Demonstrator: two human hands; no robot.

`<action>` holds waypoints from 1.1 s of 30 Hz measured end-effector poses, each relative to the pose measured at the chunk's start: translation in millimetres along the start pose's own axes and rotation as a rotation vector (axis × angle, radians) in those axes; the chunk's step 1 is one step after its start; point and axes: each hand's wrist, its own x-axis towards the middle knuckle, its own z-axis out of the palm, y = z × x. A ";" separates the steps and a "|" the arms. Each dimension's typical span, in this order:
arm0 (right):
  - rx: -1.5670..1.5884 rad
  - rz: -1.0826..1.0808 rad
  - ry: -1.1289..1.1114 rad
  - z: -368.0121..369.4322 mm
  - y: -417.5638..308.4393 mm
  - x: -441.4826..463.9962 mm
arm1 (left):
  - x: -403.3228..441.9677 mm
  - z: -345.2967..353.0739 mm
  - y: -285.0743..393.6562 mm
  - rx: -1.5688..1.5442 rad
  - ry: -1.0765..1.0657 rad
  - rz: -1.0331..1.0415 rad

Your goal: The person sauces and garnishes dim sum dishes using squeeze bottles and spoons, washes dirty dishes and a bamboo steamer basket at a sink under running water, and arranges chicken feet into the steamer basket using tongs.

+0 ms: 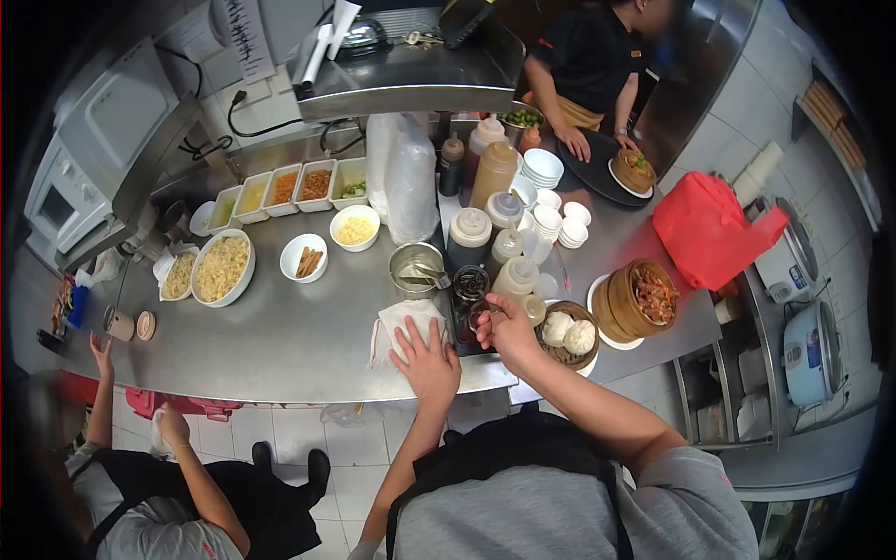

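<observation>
My left hand (427, 364) lies palm down, fingers spread, on the white cloth (382, 338), pressing it to the steel counter (233, 350) near the front edge; it grips nothing. My right hand (506, 329) is partly curled, fingertips bent down at the dark container (474, 322) just beside the cloth; I cannot tell whether they pinch anything, as they cover its top. For good control, I judge that the left palm should bear evenly, with the cloth's loose edge clear of the containers. The right wrist should stay high, since the steamer of buns (567, 334) sits close beside it. Directly beyond the cloth stands the metal pot (417, 259), with utensils inside; handle contact could tip it. Capped squeeze bottles (469, 233) crowd the space ahead of my right hand, so short, vertical finger movements seem safest.
</observation>
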 end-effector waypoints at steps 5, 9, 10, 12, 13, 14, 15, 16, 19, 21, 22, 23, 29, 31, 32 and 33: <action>0.081 -0.024 -0.013 -4.9 4.7 -5.8 | 0.0 0.7 1.8 0.036 -0.019 0.000; -0.003 -0.078 -0.052 -3.7 10.7 -2.9 | -0.3 0.1 3.4 0.071 -0.024 0.001; 0.001 -0.077 -0.053 -3.3 11.1 -1.7 | -0.1 -0.4 3.9 0.076 -0.024 -0.002; 0.002 -0.068 -0.101 -2.7 11.7 0.9 | -0.1 -1.5 4.6 0.082 -0.025 -0.001; 0.003 -0.068 -0.102 -2.4 12.3 2.4 | -0.1 -1.6 5.2 0.083 -0.026 -0.001; 0.022 -0.083 -0.091 -2.1 12.9 3.8 | -0.1 -1.8 5.7 0.084 -0.026 -0.002; 0.041 -0.098 -0.079 -2.1 13.2 4.7 | 0.1 -2.0 6.0 0.084 -0.024 -0.004; 0.043 -0.097 -0.079 -2.3 12.7 4.8 | 0.2 -2.1 6.2 0.085 -0.023 -0.004; 0.049 -0.047 -0.089 -5.7 11.9 4.7 | -0.2 -1.9 7.0 0.089 -0.019 -0.003; 0.131 -0.052 -0.100 -8.2 16.3 2.9 | 0.3 0.4 6.0 0.095 -0.016 -0.004; 0.135 -0.055 -0.099 -8.8 14.1 -1.7 | 0.4 -0.1 6.8 0.097 -0.017 -0.005; 0.202 -0.042 -0.111 -10.0 10.2 -7.8 | 0.2 -1.2 7.2 0.098 -0.017 0.002; 0.516 -0.053 -0.311 -33.9 -22.7 -46.7 | -2.0 6.9 6.1 0.143 -0.052 -0.010; 0.597 -0.124 -0.366 -52.2 -40.9 -58.1 | -2.0 9.6 4.9 0.137 -0.022 0.010; 0.597 -0.143 -0.334 -65.8 -51.0 -62.9 | -2.0 8.1 5.5 0.144 -0.015 0.010; 0.598 -0.173 -0.281 -82.9 -62.6 -67.8 | -2.5 6.2 6.7 0.140 -0.031 0.008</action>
